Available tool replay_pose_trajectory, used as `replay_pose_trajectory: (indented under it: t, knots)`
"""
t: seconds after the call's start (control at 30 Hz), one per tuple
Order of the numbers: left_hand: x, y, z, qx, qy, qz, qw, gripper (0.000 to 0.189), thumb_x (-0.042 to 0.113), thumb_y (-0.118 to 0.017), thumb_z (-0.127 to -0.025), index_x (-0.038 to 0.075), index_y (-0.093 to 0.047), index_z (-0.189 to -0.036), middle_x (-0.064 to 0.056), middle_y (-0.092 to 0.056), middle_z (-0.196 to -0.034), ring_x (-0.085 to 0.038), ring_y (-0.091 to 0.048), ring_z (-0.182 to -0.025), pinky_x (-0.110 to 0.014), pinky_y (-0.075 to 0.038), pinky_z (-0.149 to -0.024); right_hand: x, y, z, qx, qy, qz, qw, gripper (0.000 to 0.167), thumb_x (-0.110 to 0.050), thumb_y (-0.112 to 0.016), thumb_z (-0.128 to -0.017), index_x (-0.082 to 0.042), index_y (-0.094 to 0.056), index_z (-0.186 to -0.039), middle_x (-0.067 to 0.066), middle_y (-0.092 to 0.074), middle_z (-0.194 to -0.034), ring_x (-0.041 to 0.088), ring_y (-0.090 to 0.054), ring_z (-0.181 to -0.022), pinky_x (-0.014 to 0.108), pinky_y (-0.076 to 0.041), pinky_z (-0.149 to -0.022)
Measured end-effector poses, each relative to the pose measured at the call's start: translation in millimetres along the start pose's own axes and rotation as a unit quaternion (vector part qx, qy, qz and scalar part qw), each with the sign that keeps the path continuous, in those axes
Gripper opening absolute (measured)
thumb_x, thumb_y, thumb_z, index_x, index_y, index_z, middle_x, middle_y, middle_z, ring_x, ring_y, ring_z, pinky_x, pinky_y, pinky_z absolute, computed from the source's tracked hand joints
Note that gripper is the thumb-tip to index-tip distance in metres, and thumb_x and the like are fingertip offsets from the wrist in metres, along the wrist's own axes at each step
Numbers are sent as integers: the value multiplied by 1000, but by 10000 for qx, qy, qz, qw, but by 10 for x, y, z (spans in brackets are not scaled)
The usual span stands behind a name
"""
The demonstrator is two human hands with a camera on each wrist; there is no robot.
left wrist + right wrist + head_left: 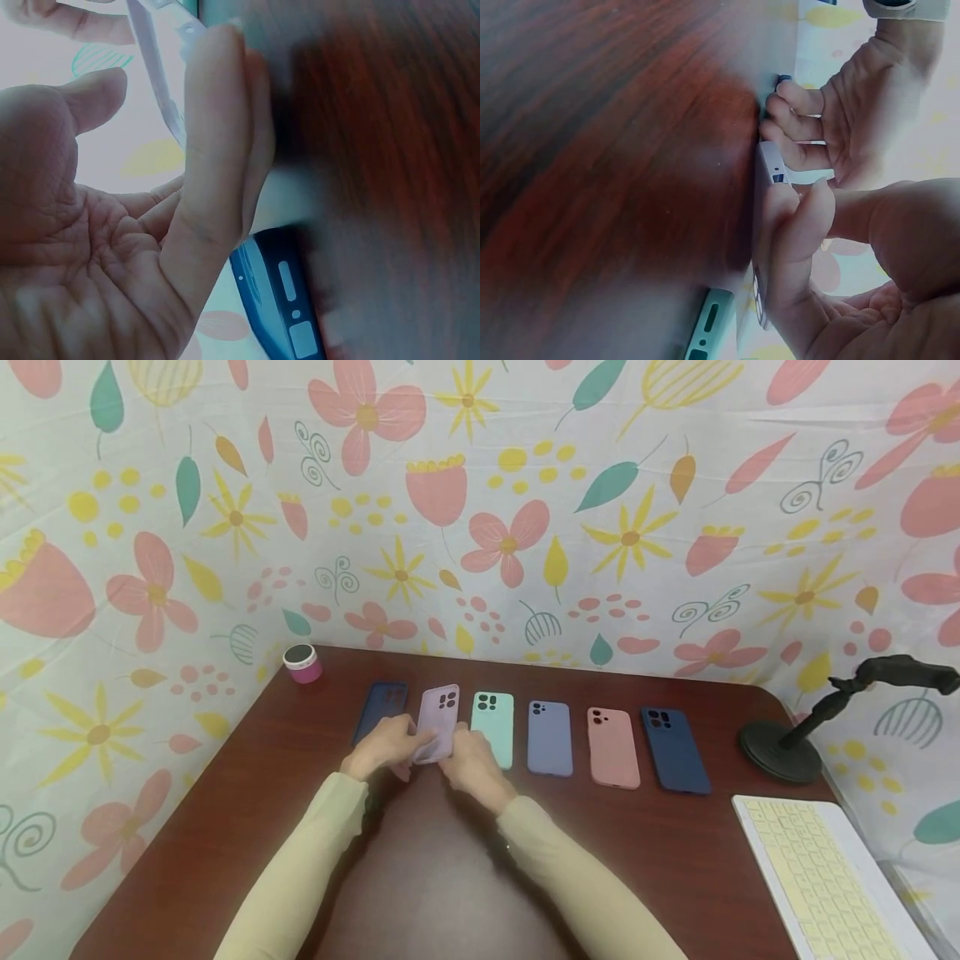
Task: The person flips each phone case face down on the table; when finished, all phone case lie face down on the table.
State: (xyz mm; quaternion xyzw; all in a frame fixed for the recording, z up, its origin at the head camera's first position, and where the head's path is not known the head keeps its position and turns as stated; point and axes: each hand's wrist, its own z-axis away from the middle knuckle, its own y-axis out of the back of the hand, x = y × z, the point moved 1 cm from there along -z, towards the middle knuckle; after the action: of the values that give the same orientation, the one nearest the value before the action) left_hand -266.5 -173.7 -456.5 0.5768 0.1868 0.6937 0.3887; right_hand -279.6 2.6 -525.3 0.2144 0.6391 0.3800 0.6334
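A lilac phone case (437, 714) lies slightly askew in a row of phone cases, its camera cutouts toward the wall. My right hand (478, 767) pinches its near right corner; in the right wrist view, thumb and finger (821, 214) meet on the case's end (771, 161). On the other side, my left hand (386, 745) is beside the case, thumb reaching to its edge. The left wrist view shows that hand (112, 240) with fingers extended and thumb apart. Partly hidden behind it is a dark blue case (375, 706). A mint case (493, 727) lies right of the lilac one.
Farther right lie a periwinkle case (550, 739), a pink case (613, 747) and a navy case (675, 750). A black stand (783, 747) and a white keyboard (825, 868) occupy the right side. A pink-and-white jar (303, 664) stands at the back left corner.
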Motion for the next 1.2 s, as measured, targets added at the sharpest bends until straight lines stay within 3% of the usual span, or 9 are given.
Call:
replay_pose_trajectory:
  t: [0.3, 0.47, 0.63, 0.8, 0.97, 1.1, 1.2]
  knots:
    - [10, -23, -12, 274, -15, -64, 9996, 64, 68, -65, -101, 4, -68, -101, -12, -74, -81, -21, -73, -54, -31, -60, -63, -74, 91, 100, 159, 209, -208, 9994, 37, -15, -78, -95, 4, -55, -119, 12, -67, -77, 17, -66, -51, 29, -53, -43]
    - [18, -24, -22, 243, 69, -24, 9997, 77, 78, -66, -94, 3, -71, -112, -13, -77, -93, -21, -75, -57, -35, -64, -71, -79, 80, 93, 216, 229, -102, 9995, 46, -20, -82, -95, 2, -55, -125, 11, -67, -81, 18, -66, -59, 31, -52, -49]
    - [29, -40, -21, 100, 78, 180, 9998, 77, 74, -71, -93, 1, -70, -116, -14, -77, -95, -21, -77, -59, -36, -67, -74, -160, 137, 184, 313, 296, -441, 9981, 47, -18, -82, -95, 0, -52, -127, 12, -69, -79, 18, -67, -54, 32, -54, -49]
    - [22, -52, -37, -77, 76, 495, 9987, 71, 67, -72, -96, -1, -70, -119, -14, -77, -88, -21, -77, -60, -36, -67, -66, -227, 184, 264, 373, 391, -632, 9965, 44, -12, -79, -97, -1, -48, -126, 13, -69, -77, 16, -66, -50, 32, -54, -47]
    - [-9, -70, -70, -260, 54, 935, 9953, 71, 62, -71, -100, -5, -70, -125, -14, -76, -80, -20, -77, -62, -36, -67, -62, -461, 381, 464, 308, 342, -857, 9953, 44, -6, -76, -96, 1, -45, -127, 18, -71, -85, 18, -67, -51, 31, -55, -47]
    - [-24, -82, -85, -389, 146, 1467, 9883, 80, 59, -73, -100, -11, -63, -138, -13, -76, -77, -17, -77, -61, -36, -68, -63, -496, 389, 500, 284, 474, -933, 9941, 49, -1, -75, -95, 2, -44, -133, 16, -72, -85, 16, -67, -52, 29, -55, -48]
    - [-38, -82, -83, -496, 189, 1799, 9822, 81, 57, -74, -99, -12, -61, -139, -13, -77, -78, -17, -76, -61, -37, -68, -64, -498, 382, 490, 194, 480, -969, 9940, 54, 0, -74, -95, 2, -42, -139, 12, -72, -79, 14, -68, -51, 29, -56, -50]
